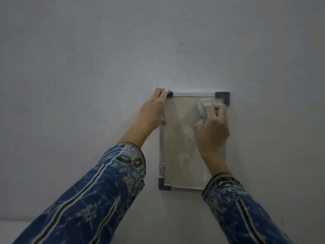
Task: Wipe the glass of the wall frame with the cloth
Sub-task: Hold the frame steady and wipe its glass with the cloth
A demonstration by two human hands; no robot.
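Observation:
A small upright wall frame [161,152] with a silver rim and dark corner caps hangs on the wall. Its glass [179,141] looks dusty and smeared. My left hand [153,110] grips the frame's top left corner, fingers curled over the cap and the thumb on the left rim. My right hand [212,127] holds a bunched pale cloth [204,107] and presses it on the glass near the top right corner. The right hand and wrist hide part of the frame's right side.
A plain pale grey wall [158,46] fills the view all round the frame. A paler ledge or floor strip [12,231] shows at the bottom left. Both forearms wear blue patterned sleeves [98,196].

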